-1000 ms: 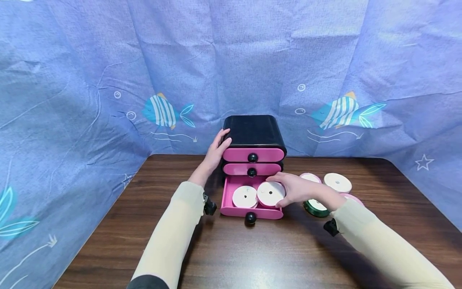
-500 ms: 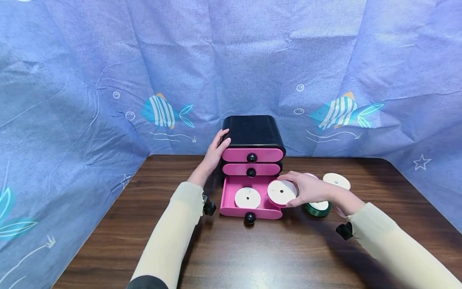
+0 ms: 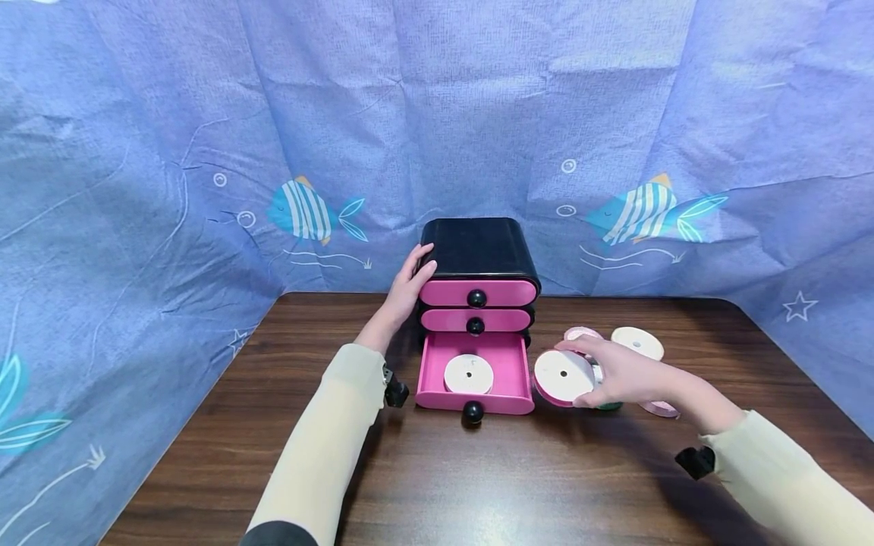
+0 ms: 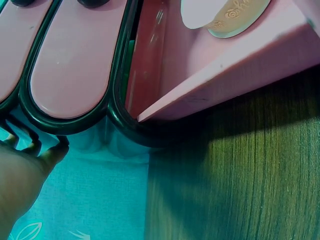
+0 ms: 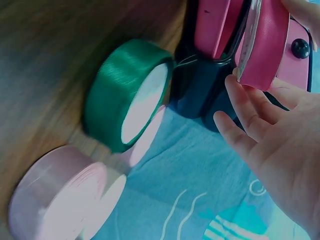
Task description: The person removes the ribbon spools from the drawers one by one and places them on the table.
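My right hand (image 3: 617,369) grips a spool of hot-pink ribbon (image 3: 563,377) with white faces, just right of the pulled-out bottom drawer (image 3: 505,356). In the right wrist view, fingers and thumb hold the pink ribbon spool (image 5: 265,47) by its rim. One more white-faced spool (image 3: 468,374) lies flat in the drawer. My left hand (image 3: 403,292) rests against the left side of the black drawer cabinet (image 3: 478,246), thumb and fingertips at its top edge. The left wrist view shows that hand (image 4: 22,172) beside the cabinet, whose upper two pink drawers are closed.
Several spools lie on the wooden table (image 3: 273,455) to the right: a white-faced one (image 3: 638,343), light-pink ones (image 3: 583,333), and a green ribbon spool (image 5: 127,95) partly hidden by the right hand in the head view. A blue fabric backdrop (image 3: 471,114) hangs behind.
My right hand has lifted the pink ribbon spool out of the bottom drawer and carried it right, past the drawer's side. The left hand stays on the cabinet.
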`<state>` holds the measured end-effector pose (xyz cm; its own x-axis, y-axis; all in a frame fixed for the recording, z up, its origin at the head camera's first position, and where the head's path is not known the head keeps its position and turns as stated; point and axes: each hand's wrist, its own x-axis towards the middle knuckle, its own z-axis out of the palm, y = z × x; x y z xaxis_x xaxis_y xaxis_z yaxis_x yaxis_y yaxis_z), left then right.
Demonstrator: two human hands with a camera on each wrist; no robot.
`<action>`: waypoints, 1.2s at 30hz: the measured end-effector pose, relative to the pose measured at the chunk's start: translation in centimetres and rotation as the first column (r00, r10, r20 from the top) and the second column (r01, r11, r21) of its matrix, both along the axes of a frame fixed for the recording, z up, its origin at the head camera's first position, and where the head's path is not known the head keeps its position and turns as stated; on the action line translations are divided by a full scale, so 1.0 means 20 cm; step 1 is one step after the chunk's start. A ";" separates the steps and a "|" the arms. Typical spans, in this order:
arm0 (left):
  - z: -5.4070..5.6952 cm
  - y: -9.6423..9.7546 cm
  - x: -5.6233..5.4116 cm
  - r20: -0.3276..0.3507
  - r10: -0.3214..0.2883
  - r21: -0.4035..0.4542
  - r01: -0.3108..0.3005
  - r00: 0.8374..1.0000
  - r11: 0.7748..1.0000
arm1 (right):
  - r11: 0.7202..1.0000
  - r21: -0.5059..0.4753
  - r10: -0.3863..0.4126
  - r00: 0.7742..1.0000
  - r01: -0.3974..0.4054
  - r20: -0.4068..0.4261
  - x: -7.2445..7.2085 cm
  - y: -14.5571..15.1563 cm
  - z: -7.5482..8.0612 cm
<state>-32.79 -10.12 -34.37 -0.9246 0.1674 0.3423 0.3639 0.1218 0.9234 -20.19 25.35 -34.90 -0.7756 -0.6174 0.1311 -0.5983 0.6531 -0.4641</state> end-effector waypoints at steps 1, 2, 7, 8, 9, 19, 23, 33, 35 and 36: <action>0.00 0.00 0.00 0.000 0.001 -0.002 -0.001 1.000 1.000 | 1.000 -0.009 -0.011 1.000 0.011 0.008 0.01 0.02 -0.01; 0.00 0.00 0.00 -0.001 0.001 -0.006 -0.001 1.000 1.000 | 1.000 -0.011 -0.022 1.000 0.022 0.006 0.03 0.03 -0.01; 0.00 0.00 0.00 0.001 -0.006 -0.019 0.006 1.000 1.000 | 0.999 -0.008 -0.038 0.997 0.038 -0.060 0.10 0.11 -0.04; 0.00 0.00 0.00 0.002 -0.009 -0.018 0.009 1.000 1.000 | 0.999 -0.005 -0.037 0.996 0.036 -0.079 0.11 0.12 -0.04; 0.00 0.00 0.00 0.002 -0.011 -0.016 0.011 1.000 1.000 | 0.999 -0.006 -0.035 0.996 0.034 -0.087 0.12 0.14 -0.05; 0.00 0.00 0.00 -0.002 -0.006 -0.012 0.006 1.000 1.000 | 0.997 -0.037 -0.071 0.986 0.066 -0.148 0.23 0.27 -0.11; 0.00 0.00 0.00 -0.006 -0.005 -0.011 0.005 1.000 1.000 | 0.996 -0.040 -0.081 0.985 0.075 -0.156 0.26 0.30 -0.14; 0.00 0.00 -0.01 -0.008 -0.008 -0.003 0.008 1.000 1.000 | 0.998 -0.020 -0.059 0.995 0.058 -0.081 0.28 0.36 -0.21; 0.00 0.00 -0.01 -0.011 -0.007 -0.001 0.007 1.000 1.000 | 0.999 -0.012 -0.051 0.996 0.051 -0.068 0.27 0.36 -0.22; -0.01 0.00 -0.01 -0.011 -0.007 -0.001 0.007 1.000 1.000 | 0.999 -0.006 -0.052 0.997 0.052 -0.057 0.27 0.36 -0.23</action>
